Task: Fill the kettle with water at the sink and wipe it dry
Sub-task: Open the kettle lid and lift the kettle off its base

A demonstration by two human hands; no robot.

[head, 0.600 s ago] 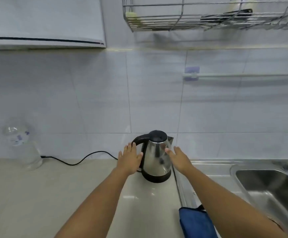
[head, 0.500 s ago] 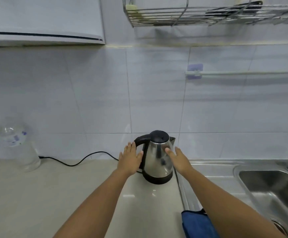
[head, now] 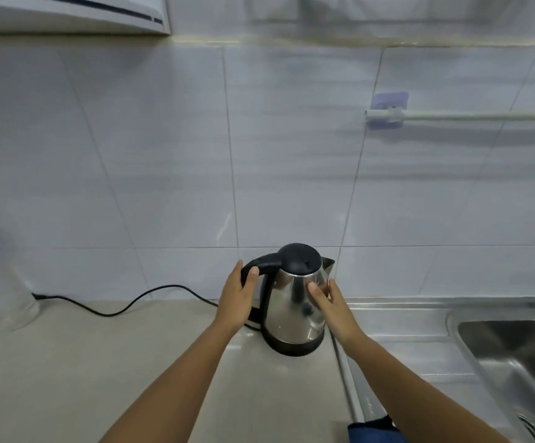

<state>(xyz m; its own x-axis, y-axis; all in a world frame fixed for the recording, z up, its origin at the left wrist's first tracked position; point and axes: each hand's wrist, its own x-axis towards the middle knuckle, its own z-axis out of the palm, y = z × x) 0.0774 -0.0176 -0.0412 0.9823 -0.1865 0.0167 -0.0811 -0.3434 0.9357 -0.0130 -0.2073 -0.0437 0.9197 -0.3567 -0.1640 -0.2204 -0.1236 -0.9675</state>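
Observation:
A steel kettle (head: 291, 308) with a black lid and black handle stands on its black base on the beige counter, against the tiled wall. My left hand (head: 237, 297) wraps around the black handle, thumb on top of it. My right hand (head: 330, 302) lies flat against the kettle's right side below the spout, fingers spread. The steel sink (head: 515, 356) is at the right, its basin partly out of frame. A blue cloth (head: 371, 430) peeks in at the bottom edge, under my right forearm.
A black power cord (head: 125, 310) runs left from the kettle base along the wall. A clear plastic bottle (head: 1, 289) stands at the far left. A white towel rail (head: 464, 116) is fixed to the tiles above the sink.
My left hand has moved from open beside the kettle onto its handle and closed on it. My right hand has come to rest on the kettle's side. The view has tilted down.

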